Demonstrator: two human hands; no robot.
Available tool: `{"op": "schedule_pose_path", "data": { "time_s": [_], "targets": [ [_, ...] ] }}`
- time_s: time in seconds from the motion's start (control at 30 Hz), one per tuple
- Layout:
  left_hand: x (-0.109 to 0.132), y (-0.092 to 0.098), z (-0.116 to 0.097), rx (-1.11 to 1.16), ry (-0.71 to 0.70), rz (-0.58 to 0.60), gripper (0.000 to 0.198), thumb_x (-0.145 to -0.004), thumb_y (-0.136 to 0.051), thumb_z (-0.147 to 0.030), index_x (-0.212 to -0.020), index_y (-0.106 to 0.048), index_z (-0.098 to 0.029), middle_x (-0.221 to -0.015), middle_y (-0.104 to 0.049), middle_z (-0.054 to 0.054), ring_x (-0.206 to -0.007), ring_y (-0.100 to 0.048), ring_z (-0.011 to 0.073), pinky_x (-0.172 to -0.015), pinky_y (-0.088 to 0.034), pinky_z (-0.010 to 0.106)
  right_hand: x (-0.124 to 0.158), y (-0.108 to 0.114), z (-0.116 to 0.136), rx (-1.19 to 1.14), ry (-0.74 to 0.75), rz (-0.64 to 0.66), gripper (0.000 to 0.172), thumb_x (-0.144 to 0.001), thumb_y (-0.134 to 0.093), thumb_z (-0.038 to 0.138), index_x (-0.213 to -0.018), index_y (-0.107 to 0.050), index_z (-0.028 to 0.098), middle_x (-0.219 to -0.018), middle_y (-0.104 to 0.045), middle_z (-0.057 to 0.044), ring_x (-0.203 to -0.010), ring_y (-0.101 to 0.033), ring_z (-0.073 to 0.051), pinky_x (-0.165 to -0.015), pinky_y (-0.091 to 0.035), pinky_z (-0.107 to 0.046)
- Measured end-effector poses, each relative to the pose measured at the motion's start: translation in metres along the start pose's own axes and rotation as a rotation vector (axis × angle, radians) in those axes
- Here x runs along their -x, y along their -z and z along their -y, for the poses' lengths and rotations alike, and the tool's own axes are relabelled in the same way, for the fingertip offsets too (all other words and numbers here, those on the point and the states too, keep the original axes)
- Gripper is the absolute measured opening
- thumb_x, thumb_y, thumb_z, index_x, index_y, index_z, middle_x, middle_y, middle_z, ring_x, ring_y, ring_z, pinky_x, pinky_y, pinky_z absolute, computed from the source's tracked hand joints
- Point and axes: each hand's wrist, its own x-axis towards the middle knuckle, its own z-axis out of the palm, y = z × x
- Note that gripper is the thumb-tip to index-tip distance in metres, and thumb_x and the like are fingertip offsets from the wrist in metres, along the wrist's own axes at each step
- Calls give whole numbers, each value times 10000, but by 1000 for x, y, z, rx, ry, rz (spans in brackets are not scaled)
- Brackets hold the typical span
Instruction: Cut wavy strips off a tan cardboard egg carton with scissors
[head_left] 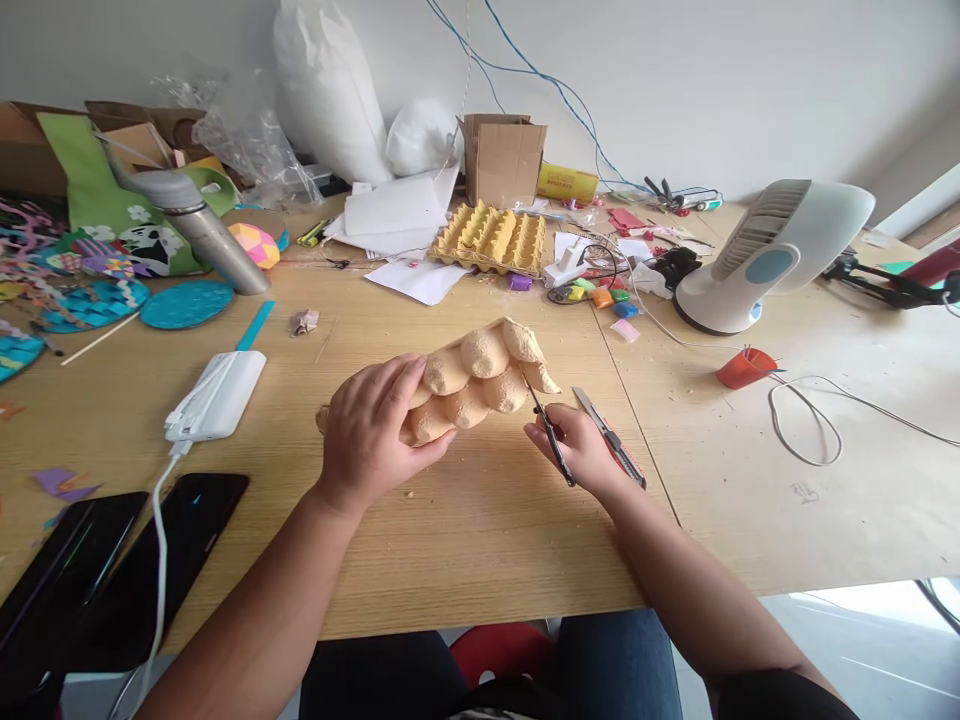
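My left hand [375, 425] grips the left end of a piece of egg carton [480, 375], thumb along its near side and fingers over the top. The carton is yellowish pulp with two rows of rounded cups, bottoms facing up. In my right hand [577, 447] is a pair of scissors [553, 445] with black handles. Their blades meet the carton's right end, where the rim looks partly cut and bent away. A utility knife [607, 435] with its blade out lies on the table just beyond my right hand.
A yellow egg tray [491, 240] and a cardboard box [502, 160] stand at the back. To the right are a white fan [776, 250], an orange cup [746, 368] and a loose cable. A power bank [217, 395], phones [180, 560] and a steel bottle [206, 235] are left.
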Motion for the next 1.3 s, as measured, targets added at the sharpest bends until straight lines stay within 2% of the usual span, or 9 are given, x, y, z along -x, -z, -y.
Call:
{"op": "schedule_pose_path", "data": {
  "time_s": [0.2,0.33,0.63,0.93,1.13,1.3],
  "targets": [
    [-2,0,-2,58,-18,78,876,-782,-760,-441,-1524,-356,-212,-1397,-598,162,-1252,-587,361,-1065,-469,496,0,-2,0,55,15,-68,368,-901,-589,437,-660,-403,230,-655,-454,25,-615,-428,-138,-592,-294,-280],
    [-1,-1,-3,58,-55,130,853,-795,-747,-437,-1521,-356,-218,-1416,-589,158,-1257,-585,348,-1071,-466,488,-1,-2,1,86,8,-61,416,-915,-570,461,-631,-377,227,-630,-442,20,-610,-415,-138,-584,-273,-283],
    [3,-7,-5,3,-31,62,858,-783,-757,-403,-1524,-355,-247,-1409,-594,155,-1265,-582,365,-1060,-462,508,-1,0,2,53,-36,-22,439,-918,-569,511,-636,-388,227,-619,-438,20,-608,-418,-138,-570,-277,-275],
    [-2,-4,-10,139,10,101,841,-766,-759,-435,-1486,-392,-204,-1374,-618,155,-1227,-605,343,-1032,-493,471,-1,6,8,-68,12,46,336,-922,-547,444,-697,-444,218,-684,-476,22,-663,-458,-138,-620,-339,-269],
    [1,-5,-6,7,12,28,855,-776,-766,-424,-1511,-380,-216,-1384,-608,166,-1235,-589,370,-1043,-470,506,-2,0,1,-32,-30,16,392,-904,-589,488,-669,-418,226,-659,-460,22,-624,-432,-138,-572,-294,-273],
    [5,-5,0,-46,-12,18,877,-790,-763,-418,-1541,-342,-249,-1419,-588,158,-1245,-583,370,-1057,-455,517,-2,-2,-2,26,-28,-10,431,-900,-605,524,-652,-414,228,-647,-458,19,-604,-420,-137,-560,-286,-275]
  ]
}}
